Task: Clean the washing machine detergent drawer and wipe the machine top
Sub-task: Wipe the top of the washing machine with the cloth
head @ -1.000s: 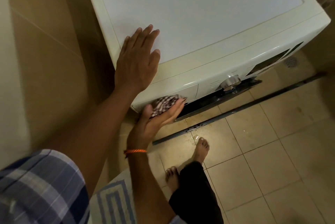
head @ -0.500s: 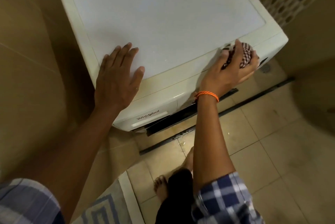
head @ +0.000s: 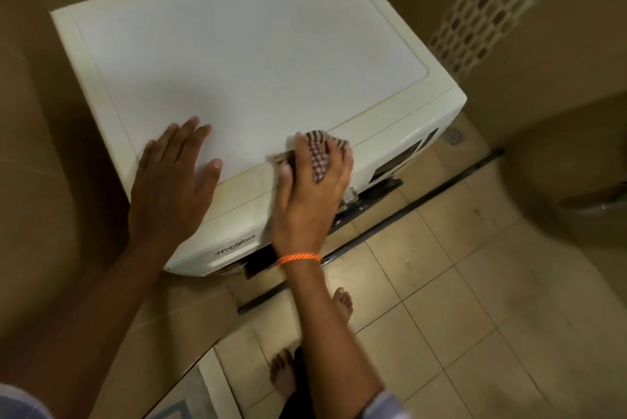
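Note:
The white washing machine (head: pixel 244 55) fills the upper middle of the head view, its flat top bare. My left hand (head: pixel 173 178) lies flat on the top near the front left corner, fingers spread, holding nothing. My right hand (head: pixel 310 188) presses a dark checked cloth (head: pixel 317 154) onto the front edge of the top, fingers spread over it. The detergent drawer front (head: pixel 234 242), with the brand name on it, sits closed under my hands at the front left. The control panel display (head: pixel 397 164) shows to the right of my right hand.
Beige tiled walls close in on the left and behind the machine. A tiled floor (head: pixel 441 300) with a dark floor rail (head: pixel 390 218) and a round drain (head: pixel 453 136) lies to the right. My bare feet (head: pixel 342 303) stand in front, beside a mat (head: pixel 183 398).
My right hand carried the cloth from the drawer front up to the right front edge, then slid it left to the middle of the front edge. My left hand stayed flat.

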